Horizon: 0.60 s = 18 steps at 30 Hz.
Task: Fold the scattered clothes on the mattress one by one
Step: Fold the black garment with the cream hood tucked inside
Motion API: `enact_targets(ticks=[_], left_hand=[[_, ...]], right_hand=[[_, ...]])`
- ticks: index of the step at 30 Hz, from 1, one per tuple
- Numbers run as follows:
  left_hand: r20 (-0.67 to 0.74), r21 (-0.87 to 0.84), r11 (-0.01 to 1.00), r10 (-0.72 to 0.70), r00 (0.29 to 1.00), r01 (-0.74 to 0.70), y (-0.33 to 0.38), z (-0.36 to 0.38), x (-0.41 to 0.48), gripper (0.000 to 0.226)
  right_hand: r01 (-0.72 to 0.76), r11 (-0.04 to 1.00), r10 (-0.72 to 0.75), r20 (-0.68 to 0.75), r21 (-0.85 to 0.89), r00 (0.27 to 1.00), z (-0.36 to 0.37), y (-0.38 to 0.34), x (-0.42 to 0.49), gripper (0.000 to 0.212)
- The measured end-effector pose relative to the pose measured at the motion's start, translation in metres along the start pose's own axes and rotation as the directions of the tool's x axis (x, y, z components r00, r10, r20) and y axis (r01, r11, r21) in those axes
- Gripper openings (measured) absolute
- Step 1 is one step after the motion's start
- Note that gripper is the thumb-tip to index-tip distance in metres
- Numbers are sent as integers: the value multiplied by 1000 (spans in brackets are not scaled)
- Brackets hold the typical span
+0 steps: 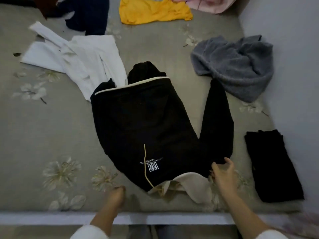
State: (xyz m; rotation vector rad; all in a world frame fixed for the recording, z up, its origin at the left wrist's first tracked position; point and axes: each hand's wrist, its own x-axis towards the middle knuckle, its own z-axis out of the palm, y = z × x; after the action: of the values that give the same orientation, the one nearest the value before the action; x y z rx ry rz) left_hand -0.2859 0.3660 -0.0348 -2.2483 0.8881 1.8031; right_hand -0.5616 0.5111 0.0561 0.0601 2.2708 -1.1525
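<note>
A black hoodie (146,121) with cream trim and a small white logo lies spread on the grey floral mattress (43,128), its hood toward me. One sleeve runs up the right side. My right hand (223,173) rests at the hoodie's right shoulder with fingers curled beside the cloth; whether it grips is unclear. Blurred, with fingers bunched, my left hand (117,195) hovers over the mattress near the front edge, left of the hood, and holds nothing that I can see.
A folded black garment (272,164) lies at the right by the wall. A grey fleece (236,66), a white garment (81,61), a yellow top (153,12), a navy piece (88,14) and pink cloth (210,4) are scattered farther back.
</note>
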Motion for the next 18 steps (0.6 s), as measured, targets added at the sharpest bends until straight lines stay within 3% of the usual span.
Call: enact_targets(ticks=[3,7,13,15,17,18], left_hand=[[129,-144,990,13,992,6,-13,31,2,21],[186,-379,925,115,976,-37,-8,68,0,36],[272,-577,813,276,922,-73,26,96,-11,33],[314,-515,848,326,892,-129,35,98,-17,34],[310,-469,864,356,882,-184,40,94,-24,31],[285,-473,858,363,887,-199,40,91,-25,27]], right_hand=[[-31,999,31,-14,-16,999,7,8,1,68],[-193,980,199,218,-47,955,8,25,11,33],[-289,926,179,392,242,902,-3,22,26,18],[-211,968,124,467,138,876,-9,16,31,12],[6,993,62,553,-121,831,-11,12,31,36],[88,978,38,570,-192,821,-12,10,30,39]])
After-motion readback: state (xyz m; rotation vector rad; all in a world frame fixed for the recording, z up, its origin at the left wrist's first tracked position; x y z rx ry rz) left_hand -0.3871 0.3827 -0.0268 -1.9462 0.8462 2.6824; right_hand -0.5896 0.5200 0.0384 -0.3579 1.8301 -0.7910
